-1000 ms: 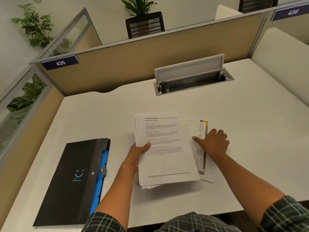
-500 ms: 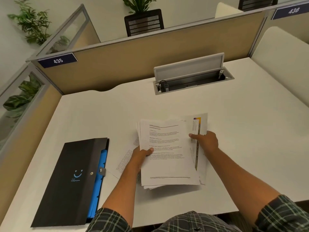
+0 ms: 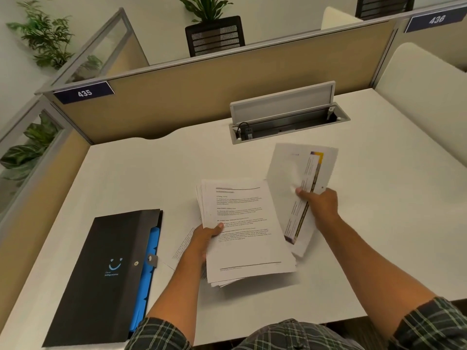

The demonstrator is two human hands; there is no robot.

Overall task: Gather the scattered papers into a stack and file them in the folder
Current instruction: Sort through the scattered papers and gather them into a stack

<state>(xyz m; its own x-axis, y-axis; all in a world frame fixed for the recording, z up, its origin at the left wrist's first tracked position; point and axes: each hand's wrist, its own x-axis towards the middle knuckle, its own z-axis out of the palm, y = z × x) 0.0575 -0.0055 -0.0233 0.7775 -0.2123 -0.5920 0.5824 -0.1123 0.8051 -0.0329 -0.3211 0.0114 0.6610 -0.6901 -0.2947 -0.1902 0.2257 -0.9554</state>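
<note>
The left hand (image 3: 202, 238) grips the stack of papers (image 3: 247, 231) at its left edge: the thumb lies on the top sheet, and the other fingers are hidden beneath the pile. The stack is held above the desk (image 3: 141, 180), its sheets fanned unevenly at the far-left corner and at the near edge. The printed lines on the top sheet are too small to read.

The right hand (image 3: 319, 207) pinches a loose sheet (image 3: 303, 183) with a yellow and dark stripe, thumb on the printed face, the remaining fingers curled behind the paper and out of sight. This sheet is lifted off the desk and tilted, its near end just beside the stack's right edge; whether the two touch cannot be told. How many sheets the right hand holds is not clear.

Another paper (image 3: 182, 246) lies flat on the desk, mostly covered by the left wrist and the stack, with only a slanted strip of text showing.

To the left lies the black folder (image 3: 101, 274), closed flat, with blue dividers (image 3: 146, 274) showing along its right edge; nothing else of its contents can be seen. A strap with a snap crosses that edge.

At the far side of the desk a cable box (image 3: 288, 125) stands with its lid raised; a dark plug sits in its left end, the rest of the recess is in shadow.
</note>
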